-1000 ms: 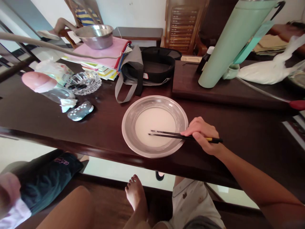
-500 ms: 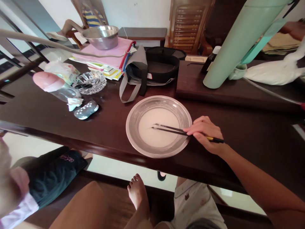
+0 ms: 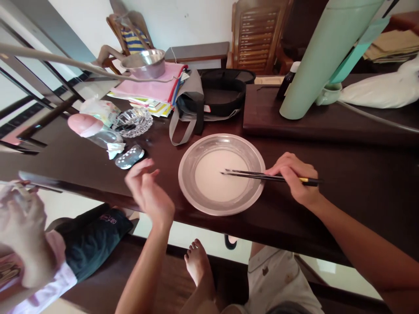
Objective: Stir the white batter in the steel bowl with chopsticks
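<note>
A pair of black chopsticks [image 3: 258,175] is gripped in my right hand [image 3: 296,176], at the right rim of a wide metal basin [image 3: 188,192]. Their whitish-coated tips reach over the milky white liquid [image 3: 216,185] in the basin; whether they touch it I cannot tell. My left hand [image 3: 149,189] is raised left of the basin, apart from it, with its fingers loosely bent and nothing seen in them. Just beyond it lies a dark controller-like thing with white dots [image 3: 130,157].
Behind the basin are a grey-and-black bag [image 3: 222,100], a glass ashtray [image 3: 140,122] and a metal bowl [image 3: 147,65] on books. A tall green cylinder [image 3: 310,74] stands at the back right. Another person's hands [image 3: 24,213] show at the left edge.
My left hand has come into view left of the basin. My right hand has drawn the chopsticks slightly to the right. The other person's hands now show at the left.
</note>
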`<move>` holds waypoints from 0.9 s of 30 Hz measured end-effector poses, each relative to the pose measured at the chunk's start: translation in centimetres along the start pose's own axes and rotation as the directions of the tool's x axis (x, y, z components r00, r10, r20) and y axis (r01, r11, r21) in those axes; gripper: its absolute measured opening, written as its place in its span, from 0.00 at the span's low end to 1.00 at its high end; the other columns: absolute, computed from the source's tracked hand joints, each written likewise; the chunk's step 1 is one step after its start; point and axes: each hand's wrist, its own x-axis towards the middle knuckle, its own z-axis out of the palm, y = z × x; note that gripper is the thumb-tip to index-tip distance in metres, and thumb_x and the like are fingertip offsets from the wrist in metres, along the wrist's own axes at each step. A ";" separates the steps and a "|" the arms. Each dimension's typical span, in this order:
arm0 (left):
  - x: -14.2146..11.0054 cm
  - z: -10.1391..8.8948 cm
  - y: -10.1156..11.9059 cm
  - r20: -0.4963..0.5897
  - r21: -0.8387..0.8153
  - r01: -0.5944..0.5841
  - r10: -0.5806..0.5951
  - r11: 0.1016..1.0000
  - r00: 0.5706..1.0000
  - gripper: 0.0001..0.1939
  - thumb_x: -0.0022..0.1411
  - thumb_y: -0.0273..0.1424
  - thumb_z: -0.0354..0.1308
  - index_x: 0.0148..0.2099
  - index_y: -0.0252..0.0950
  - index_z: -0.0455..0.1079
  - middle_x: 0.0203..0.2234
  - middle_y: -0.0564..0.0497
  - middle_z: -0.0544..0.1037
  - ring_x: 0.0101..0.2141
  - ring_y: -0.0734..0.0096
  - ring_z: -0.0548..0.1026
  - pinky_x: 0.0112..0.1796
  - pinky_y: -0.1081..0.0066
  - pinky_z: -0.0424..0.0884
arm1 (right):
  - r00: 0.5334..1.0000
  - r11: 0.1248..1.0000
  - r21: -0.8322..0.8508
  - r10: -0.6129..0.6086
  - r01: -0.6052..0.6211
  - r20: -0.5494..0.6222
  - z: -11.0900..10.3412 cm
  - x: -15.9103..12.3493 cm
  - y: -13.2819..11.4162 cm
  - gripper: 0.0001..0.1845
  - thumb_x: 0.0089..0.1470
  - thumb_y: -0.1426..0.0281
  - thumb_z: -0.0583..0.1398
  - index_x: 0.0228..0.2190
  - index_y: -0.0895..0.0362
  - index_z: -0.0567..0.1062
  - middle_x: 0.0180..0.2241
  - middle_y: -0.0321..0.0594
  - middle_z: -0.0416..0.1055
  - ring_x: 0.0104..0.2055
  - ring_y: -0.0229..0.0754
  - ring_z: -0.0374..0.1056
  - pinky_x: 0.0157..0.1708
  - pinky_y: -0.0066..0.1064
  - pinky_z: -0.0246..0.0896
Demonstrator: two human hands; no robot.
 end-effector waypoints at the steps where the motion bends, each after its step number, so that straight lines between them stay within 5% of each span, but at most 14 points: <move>1: 1.5 0.8 0.3 -0.063 -0.101 0.020 -0.026 0.995 0.998 0.18 0.69 0.38 0.46 0.58 0.44 0.65 0.59 0.47 0.69 0.60 0.62 0.67 0.55 0.62 0.66 | 1.000 1.000 0.030 -0.003 0.003 -0.004 0.0 -0.1 0.0 0.15 0.64 0.74 0.53 0.31 0.51 0.78 0.29 0.37 0.80 0.29 0.43 0.70 0.34 0.42 0.61; 5: 2.7 3.0 0.0 0.185 -0.243 0.322 -0.282 0.915 0.942 0.26 0.67 0.47 0.50 0.59 0.38 0.69 0.58 0.42 0.73 0.59 0.58 0.70 0.58 0.60 0.64 | 0.984 0.997 0.024 -0.078 0.076 0.159 0.4 0.0 -0.4 0.09 0.62 0.73 0.57 0.34 0.52 0.78 0.34 0.37 0.82 0.32 0.42 0.72 0.36 0.41 0.62; 7: 2.0 2.9 -0.4 0.287 -0.178 0.324 -0.265 0.929 0.920 0.26 0.66 0.49 0.51 0.58 0.37 0.72 0.58 0.44 0.74 0.60 0.57 0.69 0.61 0.61 0.61 | 0.975 0.995 -0.025 -0.089 0.096 0.203 0.6 0.1 -0.4 0.06 0.60 0.73 0.60 0.35 0.52 0.78 0.37 0.37 0.83 0.34 0.42 0.73 0.37 0.41 0.62; 10: 1.3 2.1 -0.8 0.372 -0.083 0.277 -0.229 0.957 0.900 0.24 0.66 0.49 0.53 0.51 0.37 0.77 0.50 0.46 0.80 0.56 0.55 0.73 0.59 0.61 0.64 | 0.993 0.998 -0.031 -0.053 0.057 0.108 0.3 0.1 0.0 0.10 0.61 0.76 0.57 0.33 0.52 0.77 0.34 0.38 0.82 0.33 0.42 0.72 0.36 0.41 0.61; 13: 1.3 1.7 -0.9 0.393 -0.051 0.288 -0.246 0.956 0.886 0.25 0.66 0.51 0.52 0.47 0.36 0.79 0.43 0.47 0.83 0.50 0.55 0.76 0.55 0.61 0.69 | 0.998 0.998 0.038 -0.052 0.050 0.039 0.1 0.0 0.1 0.13 0.62 0.77 0.54 0.31 0.54 0.76 0.31 0.38 0.81 0.30 0.41 0.70 0.34 0.41 0.60; 18: 1.3 2.0 -0.5 0.294 -0.012 0.340 -0.322 0.940 0.900 0.25 0.64 0.50 0.54 0.44 0.35 0.80 0.38 0.50 0.83 0.47 0.56 0.77 0.51 0.64 0.71 | 0.974 0.996 -0.025 -0.082 0.090 0.212 0.4 0.1 -0.1 0.06 0.60 0.75 0.60 0.36 0.53 0.77 0.38 0.37 0.82 0.36 0.42 0.72 0.40 0.42 0.60; 23: 1.3 1.9 0.1 0.309 0.064 0.261 -0.267 0.963 0.913 0.23 0.66 0.47 0.51 0.45 0.35 0.80 0.43 0.49 0.83 0.52 0.54 0.75 0.54 0.64 0.69 | 0.999 0.999 0.023 -0.023 0.022 0.036 -0.1 0.0 0.0 0.14 0.63 0.75 0.54 0.32 0.53 0.77 0.31 0.37 0.81 0.30 0.42 0.70 0.36 0.41 0.59; 27: 1.3 1.8 0.5 0.365 0.096 0.181 -0.203 0.979 0.908 0.23 0.69 0.43 0.48 0.49 0.36 0.79 0.49 0.48 0.81 0.56 0.54 0.72 0.57 0.63 0.65 | 0.986 0.998 0.031 -0.066 0.062 0.152 0.3 0.0 -0.2 0.09 0.62 0.74 0.57 0.34 0.52 0.77 0.34 0.37 0.82 0.33 0.42 0.72 0.37 0.40 0.60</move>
